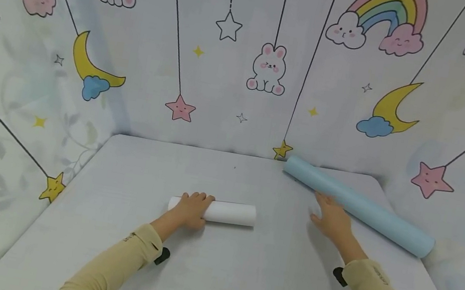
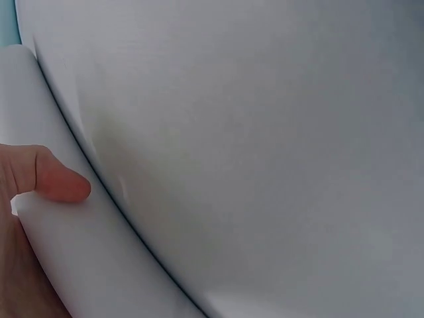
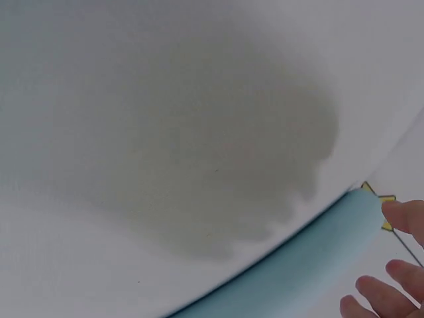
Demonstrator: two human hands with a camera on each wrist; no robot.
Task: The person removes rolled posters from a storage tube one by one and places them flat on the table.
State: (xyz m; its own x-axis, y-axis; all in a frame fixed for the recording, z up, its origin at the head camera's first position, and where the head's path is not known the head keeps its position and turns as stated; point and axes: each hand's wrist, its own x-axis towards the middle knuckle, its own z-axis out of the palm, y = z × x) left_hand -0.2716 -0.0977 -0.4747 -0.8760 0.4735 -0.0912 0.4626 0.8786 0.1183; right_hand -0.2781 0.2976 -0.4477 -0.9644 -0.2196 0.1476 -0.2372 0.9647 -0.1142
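A short white roll (image 1: pixel 233 213) lies crosswise near the middle of the white table. My left hand (image 1: pixel 191 209) grips its left part from above, fingers over the top and thumb on the near side. The left wrist view shows that thumb (image 2: pixel 63 179) bent against the roll's white surface (image 2: pixel 99 265). Farther right, a long light-blue roll (image 1: pixel 378 216) lies slanted across the back right of the table. My right hand (image 1: pixel 333 222) is just in front of it, fingers spread and loosely bent, holding nothing. Whether its fingertips touch the blue roll is unclear.
The white tabletop (image 1: pixel 239 278) ends at a back edge against a cloth wall (image 1: pixel 223 88) printed with rabbits, stars, moons and rainbows. The same cloth hangs at both sides. The blue roll's near end reaches the table's right edge.
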